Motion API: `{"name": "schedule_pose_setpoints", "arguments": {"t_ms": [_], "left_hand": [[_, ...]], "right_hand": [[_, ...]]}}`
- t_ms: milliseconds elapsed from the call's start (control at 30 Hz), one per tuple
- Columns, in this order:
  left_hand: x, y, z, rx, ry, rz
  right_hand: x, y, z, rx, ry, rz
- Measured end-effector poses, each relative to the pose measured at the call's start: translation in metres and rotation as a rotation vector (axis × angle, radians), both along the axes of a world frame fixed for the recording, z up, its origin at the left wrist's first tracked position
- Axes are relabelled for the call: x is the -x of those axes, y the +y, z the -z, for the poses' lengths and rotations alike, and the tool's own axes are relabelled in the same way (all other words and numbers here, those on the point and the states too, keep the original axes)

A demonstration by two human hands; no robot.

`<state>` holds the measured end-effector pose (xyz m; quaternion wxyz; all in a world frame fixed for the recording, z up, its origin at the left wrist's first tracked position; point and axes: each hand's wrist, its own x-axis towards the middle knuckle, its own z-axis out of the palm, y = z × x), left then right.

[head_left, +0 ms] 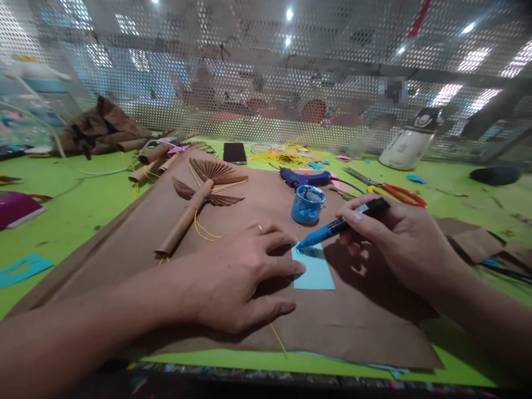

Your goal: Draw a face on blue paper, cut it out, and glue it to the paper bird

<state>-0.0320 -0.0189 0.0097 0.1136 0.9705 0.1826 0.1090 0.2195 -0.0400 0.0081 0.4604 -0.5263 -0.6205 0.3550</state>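
Observation:
My right hand (390,238) grips a blue marker (336,226), its tip touching the top of a light blue paper square (313,274). Blue looping marks show on the paper near the tip. With fingers spread, my left hand (257,271) lies flat beside the square, its fingertips on the left edge. Both rest over a brown paper sheet (353,327). Just behind the marker stands a small open jar of blue paint (307,208). Left of it lies a brown paper dragonfly (195,205), a rolled tube with pleated fan wings and yellow string.
Behind the jar lie a blue glue gun (305,178) and orange-handled scissors (399,193). A phone (235,153), yellow string (291,153) and a white bottle (409,141) sit farther back. Brown paper rolls (155,158) lie back left. A perforated metal screen (257,72) closes the far side.

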Motion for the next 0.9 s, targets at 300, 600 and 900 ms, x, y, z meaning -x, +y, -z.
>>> {"name": "schedule_pose_setpoints", "arguments": {"t_ms": [300,600,900], "left_hand": [[-0.0006,-0.0005,-0.0009,-0.002,0.011,0.000],[-0.0002,-0.0001,-0.0006,0.002,-0.001,0.003],[-0.0005,0.0008,-0.0007,0.001,-0.005,0.007]], "right_hand": [[0.0006,-0.0014,-0.0001,0.011,-0.028,-0.021],[-0.0015,-0.0032,0.0002,-0.035,-0.083,-0.049],[0.0006,-0.0025,0.0001,-0.023,-0.031,0.003]]}}
